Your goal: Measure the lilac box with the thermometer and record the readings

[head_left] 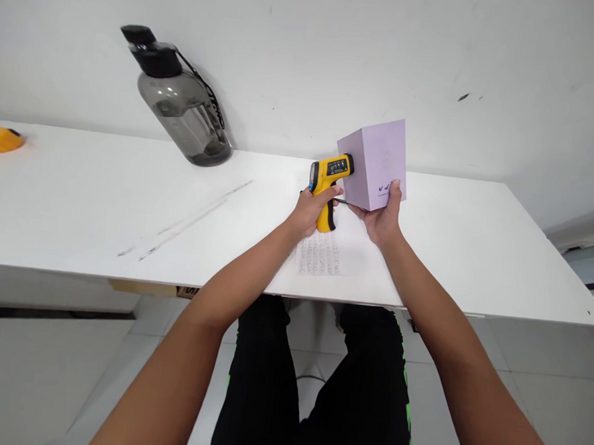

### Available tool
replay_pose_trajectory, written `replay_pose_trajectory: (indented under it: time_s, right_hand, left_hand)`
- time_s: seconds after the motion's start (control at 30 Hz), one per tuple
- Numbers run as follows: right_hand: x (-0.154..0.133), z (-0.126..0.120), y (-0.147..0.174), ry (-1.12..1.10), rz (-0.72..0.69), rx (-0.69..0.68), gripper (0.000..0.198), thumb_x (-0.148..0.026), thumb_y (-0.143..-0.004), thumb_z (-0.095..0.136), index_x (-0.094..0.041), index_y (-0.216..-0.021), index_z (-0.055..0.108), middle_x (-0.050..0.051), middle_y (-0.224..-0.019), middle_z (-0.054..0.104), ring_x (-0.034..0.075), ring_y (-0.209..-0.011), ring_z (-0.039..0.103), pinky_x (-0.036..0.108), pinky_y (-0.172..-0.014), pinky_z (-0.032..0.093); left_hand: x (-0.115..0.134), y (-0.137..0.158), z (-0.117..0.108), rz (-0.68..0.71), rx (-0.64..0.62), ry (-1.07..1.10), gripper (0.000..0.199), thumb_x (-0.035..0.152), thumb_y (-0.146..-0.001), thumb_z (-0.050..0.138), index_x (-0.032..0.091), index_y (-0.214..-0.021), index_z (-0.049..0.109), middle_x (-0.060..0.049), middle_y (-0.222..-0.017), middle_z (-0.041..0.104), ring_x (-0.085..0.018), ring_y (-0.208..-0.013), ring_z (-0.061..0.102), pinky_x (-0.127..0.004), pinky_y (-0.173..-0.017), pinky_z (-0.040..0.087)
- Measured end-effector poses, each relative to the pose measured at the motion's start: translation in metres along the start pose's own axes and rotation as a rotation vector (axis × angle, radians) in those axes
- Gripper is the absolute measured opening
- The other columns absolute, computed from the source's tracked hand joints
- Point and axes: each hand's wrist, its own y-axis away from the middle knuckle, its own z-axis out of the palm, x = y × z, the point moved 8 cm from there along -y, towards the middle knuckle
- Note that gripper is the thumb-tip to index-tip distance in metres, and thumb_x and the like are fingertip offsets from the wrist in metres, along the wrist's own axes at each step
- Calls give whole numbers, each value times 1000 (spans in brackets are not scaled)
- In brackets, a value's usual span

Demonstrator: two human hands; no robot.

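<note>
My left hand (307,211) is wrapped round the grip of a yellow and black infrared thermometer gun (325,179). Its black nose points right, at or very near the left panel of a folded light purple card (384,162); I cannot tell whether they touch. My right hand (382,222) holds this card upright and partly open from below, thumb on the front panel by small dark purple print. A thin dark stick-like thing (340,201) shows between the hands, its kind unclear. Below them lies a white sheet with rows of handwriting (320,255), partly covered by my left hand and the thermometer.
A grey see-through water bottle (183,113) with a black lid and strap stands at the back left, by the wall. A yellow and black object (1,139) lies at the far left edge. Dark streaks mark the white table (455,251). Cardboard (147,288) shows beneath it.
</note>
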Motion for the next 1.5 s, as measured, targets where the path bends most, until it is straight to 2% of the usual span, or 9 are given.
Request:
replay_pose_trajectory:
  time_s: [0.37,0.77,1.2,1.5]
  right_hand:
    - [1,-1,0,-9,21,13,68,-81,-83,49,-36,-133,58,1,-133,68,26,-124,64,48,-96,62]
    - [0,-1,-1,23,17,20,67,-83,-82,49,-35,-127,61,1,-125,71,26,-119,67,40,-81,67]
    - [1,-3,-2,30,21,14,69,-83,-83,48,-36,-132,58,2,-130,68,27,-121,66,47,-87,67]
    - [-1,0,0,29,18,14,68,-82,-83,48,-34,-131,60,3,-128,69,27,-121,66,46,-88,66]
  left_hand:
    - [2,2,2,-8,6,5,30,28,-73,85,17,-95,68,-4,-94,71,-8,-67,59,-25,-62,50]
    - [2,2,3,19,-19,-8,29,30,-73,85,16,-94,70,-4,-97,71,-8,-68,59,-24,-65,52]
    - [2,1,2,20,-33,-23,31,31,-74,85,17,-96,69,-4,-98,71,-8,-70,61,-24,-66,52]
    - [0,-1,1,13,-18,-11,30,30,-73,86,16,-94,70,-5,-95,71,-8,-68,60,-25,-64,50]
